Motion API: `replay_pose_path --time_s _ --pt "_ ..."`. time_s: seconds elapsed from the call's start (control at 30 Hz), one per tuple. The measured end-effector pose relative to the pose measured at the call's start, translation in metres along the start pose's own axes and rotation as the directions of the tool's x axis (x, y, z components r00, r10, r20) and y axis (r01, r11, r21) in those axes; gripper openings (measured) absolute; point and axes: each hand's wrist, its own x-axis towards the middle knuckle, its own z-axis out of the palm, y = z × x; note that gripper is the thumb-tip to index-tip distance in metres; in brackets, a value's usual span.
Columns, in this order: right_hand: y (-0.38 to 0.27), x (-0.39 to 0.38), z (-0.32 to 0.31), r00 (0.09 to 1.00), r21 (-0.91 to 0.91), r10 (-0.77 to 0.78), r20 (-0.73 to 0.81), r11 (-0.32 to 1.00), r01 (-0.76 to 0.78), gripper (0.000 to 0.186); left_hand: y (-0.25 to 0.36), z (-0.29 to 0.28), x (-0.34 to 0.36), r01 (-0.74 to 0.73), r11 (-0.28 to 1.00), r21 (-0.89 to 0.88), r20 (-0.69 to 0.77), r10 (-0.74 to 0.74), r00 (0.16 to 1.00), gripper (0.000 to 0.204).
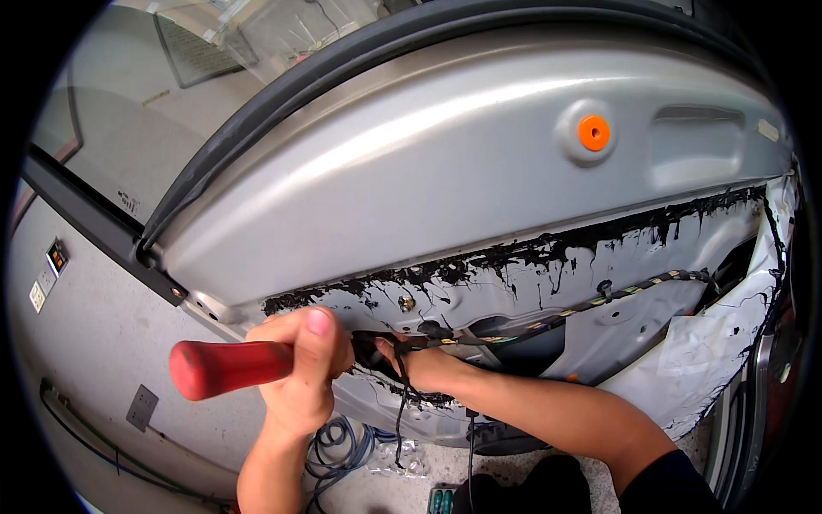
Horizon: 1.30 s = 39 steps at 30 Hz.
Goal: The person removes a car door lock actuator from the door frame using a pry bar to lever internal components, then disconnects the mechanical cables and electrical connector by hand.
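My left hand (306, 364) is wrapped round the thick red handle of a tool (227, 367), with the thumb up. The handle points left; the tool's other end is hidden by my hand and the door. Close by, my right hand (419, 364) reaches into an opening (368, 349) in the inner panel of a silver car door (445, 163). Its fingertips are hidden in there, beside a black wire (402, 377). A taped wiring harness (565, 314) runs from my right hand along the panel to the right.
Black sticky sealant (582, 240) streaks the panel, and white sheeting (711, 360) hangs peeled at the right. An orange plug (593, 133) sits above. On the floor lie a coiled blue hose (342, 450) and clear plastic (398, 458). The door window (171, 94) rises at upper left.
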Motion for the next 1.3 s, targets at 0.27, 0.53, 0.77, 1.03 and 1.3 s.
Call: replay_pose_path --time_s 0.27,0.53,0.77,1.03,1.3 --pt "-0.028 -0.011 -0.026 0.989 0.407 0.131 0.068 0.901 -0.147 0.044 -0.014 0.002 -0.042 -0.256 0.948 -0.190 -0.495 0.133 0.859 0.044" --pt "-0.033 -0.012 -0.030 0.996 0.334 0.085 0.021 0.939 -0.087 0.035 -0.030 0.026 -0.069 -0.405 0.914 -0.025 -0.666 0.287 0.689 0.045" --pt "-0.031 -0.011 -0.025 0.998 0.357 0.052 -0.020 0.933 -0.042 0.033 -0.047 0.045 -0.090 -0.485 0.874 0.035 -0.666 0.382 0.641 0.045" --pt "-0.031 -0.013 -0.026 0.998 0.339 -0.001 -0.059 0.940 0.021 0.030 -0.065 0.055 -0.107 -0.495 0.853 0.164 -0.716 0.448 0.535 0.047" --pt "-0.038 -0.022 -0.018 0.966 0.090 0.073 -0.249 0.995 -0.052 0.032 -0.074 0.051 -0.109 -0.603 0.781 0.164 -0.635 0.552 0.541 0.047"
